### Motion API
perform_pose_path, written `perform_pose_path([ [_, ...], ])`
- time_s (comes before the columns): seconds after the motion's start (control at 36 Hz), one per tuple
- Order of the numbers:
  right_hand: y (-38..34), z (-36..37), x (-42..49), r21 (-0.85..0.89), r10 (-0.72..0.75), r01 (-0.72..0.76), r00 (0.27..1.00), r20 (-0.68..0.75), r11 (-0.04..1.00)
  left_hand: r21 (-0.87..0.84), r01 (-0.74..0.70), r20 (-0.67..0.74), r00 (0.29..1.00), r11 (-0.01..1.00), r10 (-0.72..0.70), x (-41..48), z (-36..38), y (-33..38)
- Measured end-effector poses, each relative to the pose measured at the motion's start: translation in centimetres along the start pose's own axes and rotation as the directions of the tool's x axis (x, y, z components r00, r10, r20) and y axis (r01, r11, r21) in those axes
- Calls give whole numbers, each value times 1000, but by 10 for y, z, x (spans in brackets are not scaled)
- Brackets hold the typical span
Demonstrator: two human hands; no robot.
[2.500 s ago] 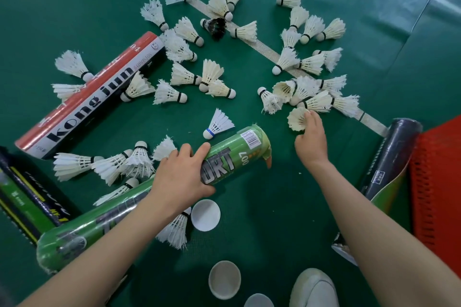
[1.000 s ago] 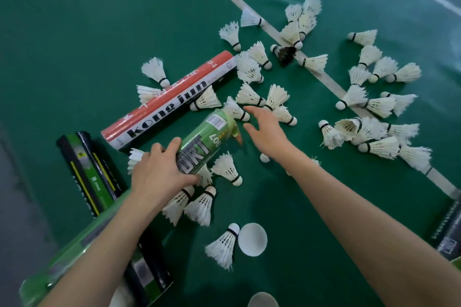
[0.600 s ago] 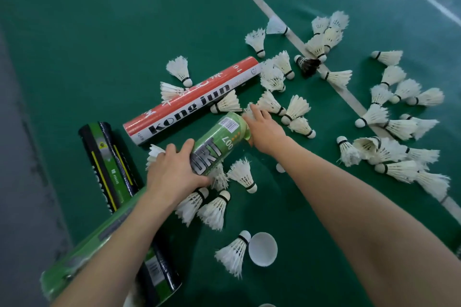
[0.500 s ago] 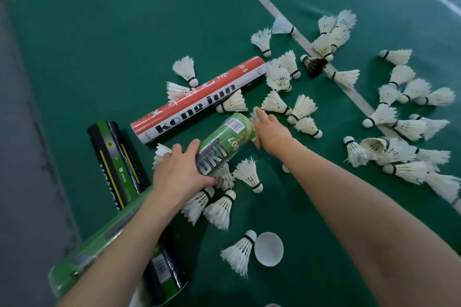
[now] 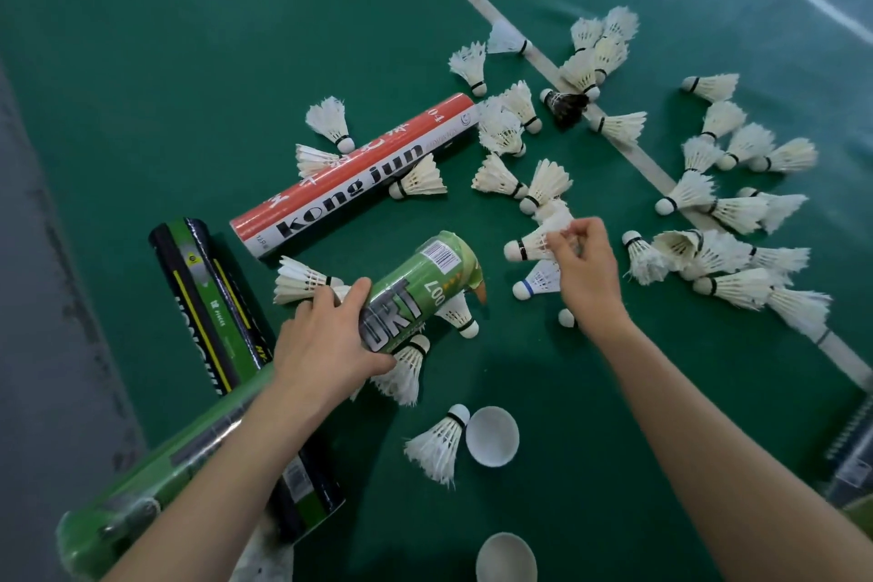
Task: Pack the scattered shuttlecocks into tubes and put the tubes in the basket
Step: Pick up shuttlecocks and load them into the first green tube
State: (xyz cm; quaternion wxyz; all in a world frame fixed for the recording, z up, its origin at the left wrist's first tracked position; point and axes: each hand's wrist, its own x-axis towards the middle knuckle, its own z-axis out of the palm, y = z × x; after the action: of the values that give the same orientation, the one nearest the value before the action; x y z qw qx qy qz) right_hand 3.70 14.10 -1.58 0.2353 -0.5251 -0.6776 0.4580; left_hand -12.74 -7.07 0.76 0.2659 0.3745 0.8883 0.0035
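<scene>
Left hand (image 5: 326,345): fingers wrapped round green tube (image 5: 415,293).
Right hand (image 5: 583,272): fingers pinching white shuttlecock (image 5: 536,243), beside tube mouth.

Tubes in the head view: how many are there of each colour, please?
Red and white tube: 1
Green tube: 1
Black and green tube: 1
Dark tube at right edge: 1
Total: 4

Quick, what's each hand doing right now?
Left hand: closed around the green tube.
Right hand: pinching a white shuttlecock by its feathers.
</scene>
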Motion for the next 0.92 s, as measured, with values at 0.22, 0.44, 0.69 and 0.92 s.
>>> perform_pose_path([
  [0.22,2,-10,-27,231,73,-68,997,-11,970,46,-133,-52,990,990,135,-14,3,15],
  [0.44,-5,-3,-41,320,46,-92,988,148,943,51,-216,-96,971,975,220,-13,4,25],
  [0.69,-2,2,-44,327,34,-115,970,242,938,39,-251,-102,962,967,254,-15,5,23],
  [0.92,-16,10,-57,303,21,-185,882,471,935,64,-232,-111,965,971,238,-15,3,17],
])
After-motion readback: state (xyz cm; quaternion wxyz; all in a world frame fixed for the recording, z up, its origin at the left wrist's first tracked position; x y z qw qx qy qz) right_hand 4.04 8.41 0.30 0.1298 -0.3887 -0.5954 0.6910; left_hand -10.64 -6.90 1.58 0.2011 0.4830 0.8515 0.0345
